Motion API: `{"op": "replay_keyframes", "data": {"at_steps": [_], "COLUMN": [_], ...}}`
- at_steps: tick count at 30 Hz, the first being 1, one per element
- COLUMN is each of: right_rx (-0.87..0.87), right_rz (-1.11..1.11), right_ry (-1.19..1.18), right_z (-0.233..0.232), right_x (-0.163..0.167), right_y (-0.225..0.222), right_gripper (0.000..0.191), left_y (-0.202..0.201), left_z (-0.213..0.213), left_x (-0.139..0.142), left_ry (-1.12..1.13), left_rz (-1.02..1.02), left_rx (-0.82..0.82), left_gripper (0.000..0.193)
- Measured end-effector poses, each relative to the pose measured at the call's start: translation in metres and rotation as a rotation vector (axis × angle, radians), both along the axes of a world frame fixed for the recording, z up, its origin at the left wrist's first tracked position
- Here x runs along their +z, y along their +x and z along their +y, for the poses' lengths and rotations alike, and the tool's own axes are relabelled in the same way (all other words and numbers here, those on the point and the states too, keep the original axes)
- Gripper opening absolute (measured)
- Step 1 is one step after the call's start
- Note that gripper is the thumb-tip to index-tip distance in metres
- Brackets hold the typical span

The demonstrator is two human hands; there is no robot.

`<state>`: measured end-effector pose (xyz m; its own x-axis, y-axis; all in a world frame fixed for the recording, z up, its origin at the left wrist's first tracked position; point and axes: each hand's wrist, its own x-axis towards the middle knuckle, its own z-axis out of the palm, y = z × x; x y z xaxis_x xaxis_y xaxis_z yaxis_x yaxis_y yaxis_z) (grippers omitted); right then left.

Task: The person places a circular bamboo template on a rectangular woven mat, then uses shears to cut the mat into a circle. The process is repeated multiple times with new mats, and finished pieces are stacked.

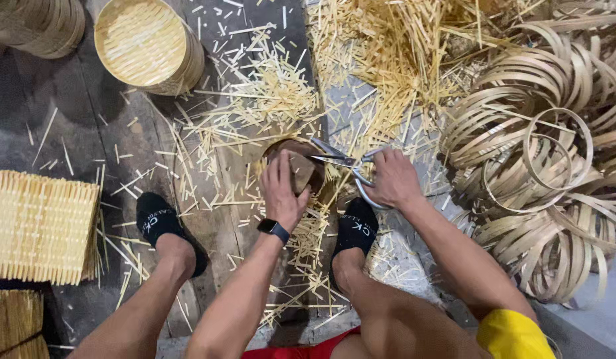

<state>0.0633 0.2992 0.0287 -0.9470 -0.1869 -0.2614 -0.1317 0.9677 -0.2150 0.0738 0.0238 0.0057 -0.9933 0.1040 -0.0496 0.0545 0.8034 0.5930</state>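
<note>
The left hand (282, 189) lies flat, fingers together and spread over the top of a round brown wooden block (296, 166) that stands on the floor (122, 133) between the person's feet; it presses down on a flat brownish piece (301, 171) lying on the block, and a black wristwatch (273, 229) sits on that wrist. Just to the right, the right hand (393, 179) is closed around the handles of a pair of large metal scissors (341, 161), whose blades point left and reach over the far edge of the block, slightly parted.

Both feet wear black socks (356, 229), one to the left of the block and one just near of it on the right. Thin pale bamboo slivers (268, 86) litter the floor all round the block and pile up thickly at the far right. A large heap of curled bamboo strip hoops (554, 153) fills the right side. At far left stands a round woven bamboo steamer basket (148, 43), and at the left edge lies a stack of flat slatted bamboo mats (39, 226).
</note>
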Motion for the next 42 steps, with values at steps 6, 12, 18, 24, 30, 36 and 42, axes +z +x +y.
{"op": "replay_keyframes", "data": {"at_steps": [6,12,18,24,30,36,42], "right_rx": [0.045,-0.123,0.065,0.052,0.044,0.014,0.113], "right_rz": [-0.051,-0.012,0.046,0.053,-0.010,-0.304,0.168], "right_ry": [0.133,-0.024,0.198,0.155,0.144,0.185,0.157], "right_z": [-0.016,-0.007,-0.020,0.005,-0.016,-0.006,-0.011], "right_x": [0.012,0.029,-0.005,-0.034,-0.042,-0.034,-0.041], "right_y": [-0.007,0.000,-0.006,-0.006,-0.024,-0.028,-0.029], "right_gripper": [0.072,0.074,0.069,0.030,0.053,0.063,0.058], "left_y": [-0.007,-0.006,-0.009,-0.012,-0.024,-0.011,-0.004], "left_z": [-0.020,-0.018,-0.019,-0.018,-0.022,-0.017,0.002], "left_x": [-0.001,-0.001,0.015,0.031,0.024,0.031,0.023], "left_ry": [0.051,0.068,0.167,-0.054,-0.013,-0.175,0.088], "left_rz": [0.016,0.015,-0.023,-0.025,-0.107,0.119,0.024], "left_rx": [-0.119,-0.070,-0.296,-0.281,-0.399,-0.133,0.046], "left_gripper": [0.109,0.107,0.104,0.101,0.090,0.093,0.098]}}
